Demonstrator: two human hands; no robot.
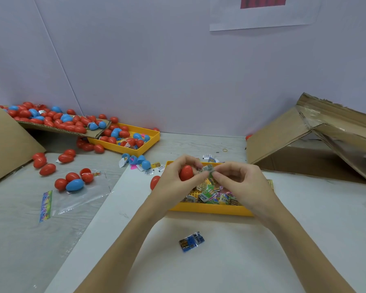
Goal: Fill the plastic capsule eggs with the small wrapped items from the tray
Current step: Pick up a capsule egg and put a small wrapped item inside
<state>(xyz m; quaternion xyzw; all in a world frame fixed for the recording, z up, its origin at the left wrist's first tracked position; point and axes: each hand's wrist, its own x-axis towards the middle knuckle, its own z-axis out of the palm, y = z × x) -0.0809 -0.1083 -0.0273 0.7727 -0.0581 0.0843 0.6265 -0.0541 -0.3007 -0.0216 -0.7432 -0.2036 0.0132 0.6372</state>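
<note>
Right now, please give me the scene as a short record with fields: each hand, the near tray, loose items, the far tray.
left hand: left hand grips a red egg
right hand: right hand pinches a small wrapped packet beside the egg
near tray: yellow tray under the hands, holding many wrapped packets
loose item: blue packet lies alone on the white sheet, in front of the tray
far tray: second yellow tray at back left, with red and blue eggs

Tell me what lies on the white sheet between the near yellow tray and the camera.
In the head view, one small blue wrapped packet lies alone between the forearms, nearer than the yellow tray.
</note>
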